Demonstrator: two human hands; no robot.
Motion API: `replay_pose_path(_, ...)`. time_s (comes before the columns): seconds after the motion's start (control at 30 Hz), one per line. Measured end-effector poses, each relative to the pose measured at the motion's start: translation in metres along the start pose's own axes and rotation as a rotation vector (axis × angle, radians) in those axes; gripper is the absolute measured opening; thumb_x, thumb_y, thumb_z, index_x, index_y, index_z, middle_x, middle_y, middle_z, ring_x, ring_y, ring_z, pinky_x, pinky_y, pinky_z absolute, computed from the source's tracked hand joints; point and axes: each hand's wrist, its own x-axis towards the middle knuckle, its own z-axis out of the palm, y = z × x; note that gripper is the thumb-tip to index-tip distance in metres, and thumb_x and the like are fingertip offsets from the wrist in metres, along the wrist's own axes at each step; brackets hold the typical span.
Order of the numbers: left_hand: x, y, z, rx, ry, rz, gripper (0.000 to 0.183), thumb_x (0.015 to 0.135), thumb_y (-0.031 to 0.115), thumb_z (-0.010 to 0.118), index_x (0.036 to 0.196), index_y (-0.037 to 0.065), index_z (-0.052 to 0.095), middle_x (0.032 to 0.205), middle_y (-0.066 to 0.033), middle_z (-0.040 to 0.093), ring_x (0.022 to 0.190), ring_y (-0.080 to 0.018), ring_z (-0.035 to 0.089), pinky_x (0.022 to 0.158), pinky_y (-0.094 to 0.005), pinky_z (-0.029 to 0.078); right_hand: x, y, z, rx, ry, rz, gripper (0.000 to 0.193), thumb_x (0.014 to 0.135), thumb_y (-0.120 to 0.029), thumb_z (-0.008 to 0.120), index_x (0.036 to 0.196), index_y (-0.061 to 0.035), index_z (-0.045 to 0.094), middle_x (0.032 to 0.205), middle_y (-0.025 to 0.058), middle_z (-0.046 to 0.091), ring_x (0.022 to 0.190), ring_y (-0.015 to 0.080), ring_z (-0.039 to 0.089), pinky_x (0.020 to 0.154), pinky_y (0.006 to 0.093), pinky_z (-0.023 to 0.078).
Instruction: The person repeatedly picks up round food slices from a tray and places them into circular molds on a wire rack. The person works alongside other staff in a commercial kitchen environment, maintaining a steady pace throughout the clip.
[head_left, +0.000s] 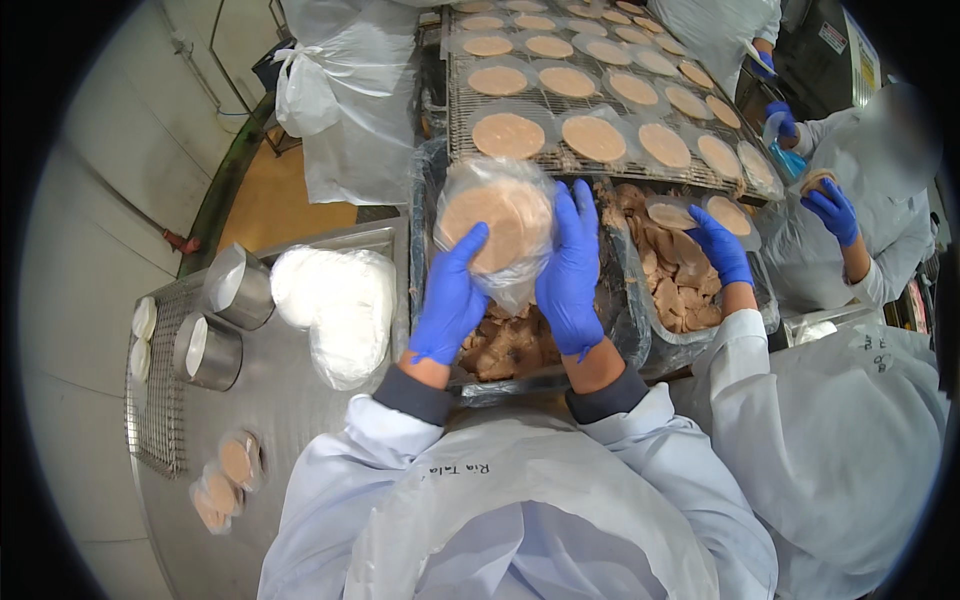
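Observation:
A stack of round pinkish-tan meat patties (497,222) on clear film sheets is between my gloved hands, above a plastic-lined tub. My left hand (452,290) is closed on its lower left, thumb over the top patty, other fingers hidden beneath. Along the stack's right edge, my right hand (570,270) presses the film with its fingers straight and close together, clasping the stack against the left hand. Below lie meat scraps (508,345) in the lined tub (425,185). Just beyond, a wire conveyor (545,105) carries rows of similar patties, each on a film sheet.
At left, a steel table (285,440) holds white film stacks (345,310), two metal cylinders (212,350), a wire rack (157,400) and loose patties (240,460). At right, a co-worker's gloved hand (720,245) holds patties over another meat tub (685,300). More co-workers stand along the conveyor.

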Motion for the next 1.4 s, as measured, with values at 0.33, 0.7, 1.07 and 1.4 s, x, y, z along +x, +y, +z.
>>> replay_pose_path(0.33,0.080,0.002,0.002,-0.192,-0.120,-0.059,0.051,0.085,0.024,0.055,0.123,-0.001,0.033,0.118,-0.0185,0.045,0.107,-0.0298,0.048,0.093,-0.0423,0.040,0.072,-0.016,-0.057,0.322,0.215,0.272,0.052,0.084,-0.032,0.050,0.128,-0.0100,0.032,0.129,0.0151,0.034,0.120,0.0292,0.033,0.100,0.0437,0.026)
replay_pose_path(0.7,-0.030,0.046,-0.053,0.430,0.229,0.240,0.040,0.075,0.008,0.064,0.109,-0.006,0.050,0.102,-0.0110,0.058,0.092,-0.0176,0.056,0.083,-0.0291,0.045,0.092,-0.005,-0.121,0.364,0.016,0.297,0.042,0.083,-0.005,0.045,0.123,0.0018,0.036,0.126,0.0189,0.041,0.119,0.0299,0.037,0.101,0.0452,0.028)
replay_pose_path(1.07,-0.309,0.225,-0.289,2.171,1.606,0.564,0.044,0.070,0.012,0.065,0.108,-0.004,0.051,0.104,-0.0194,0.056,0.096,-0.0326,0.055,0.084,-0.0351,0.042,0.096,0.038,-0.150,0.367,0.154,0.464,0.040,0.083,-0.005,0.048,0.120,0.0044,0.038,0.124,0.0183,0.043,0.116,0.0308,0.040,0.100,0.0445,0.032)
replay_pose_path(1.4,-0.001,0.030,-0.054,0.531,0.077,0.276,0.049,0.077,0.014,0.064,0.119,-0.002,0.043,0.110,-0.0143,0.051,0.101,-0.0219,0.051,0.088,-0.0301,0.042,0.096,-0.025,-0.072,0.448,-0.128,0.333,0.054,0.083,-0.023,0.052,0.128,0.0004,0.032,0.133,0.0179,0.033,0.125,0.0324,0.027,0.104,0.0489,0.020)
